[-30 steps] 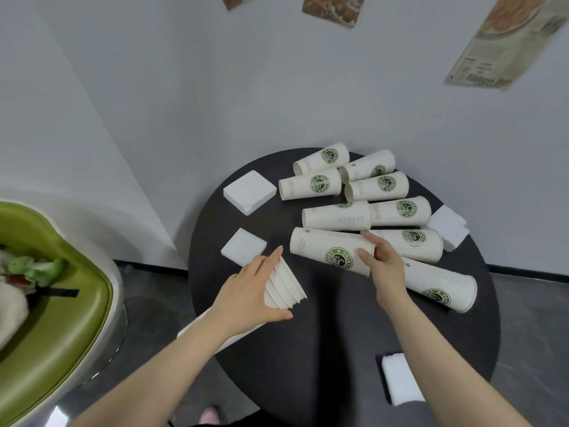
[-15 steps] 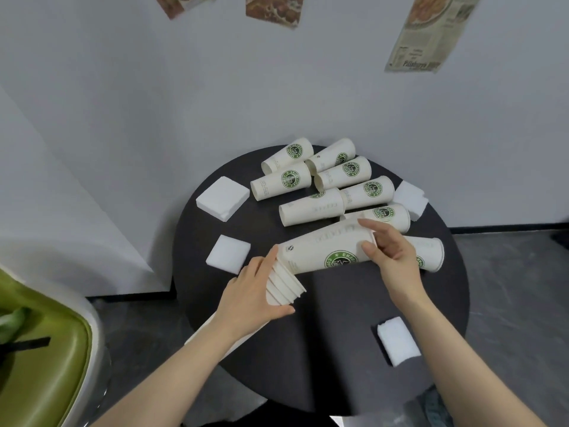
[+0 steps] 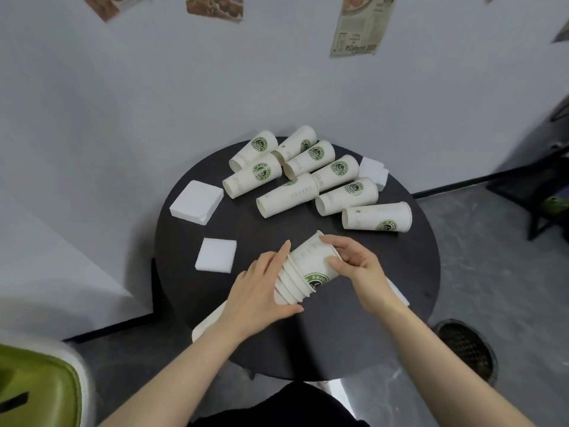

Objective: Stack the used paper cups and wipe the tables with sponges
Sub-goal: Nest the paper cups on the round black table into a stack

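My left hand (image 3: 261, 291) grips a nested stack of white paper cups (image 3: 288, 288) that lies on its side over the round black table (image 3: 400, 272). A further white cup with a green logo (image 3: 311, 260) sits pushed into the stack's open end, and my right hand (image 3: 354, 266) holds its base. Several more cups of the same kind (image 3: 292, 192) lie on their sides at the table's far side. One of them (image 3: 377, 217) rests apart at the right. Two white sponges (image 3: 216, 255) (image 3: 197, 201) lie on the table's left part.
Another white sponge (image 3: 372, 172) sits at the far right edge, and a white piece (image 3: 398, 295) shows under my right wrist. A grey wall stands close behind the table. A green chair (image 3: 37, 392) is at lower left, a floor drain (image 3: 468, 349) at lower right.
My right hand lifted a cup from the lying group and slid it into the stack in my left hand. The view swung to the left.
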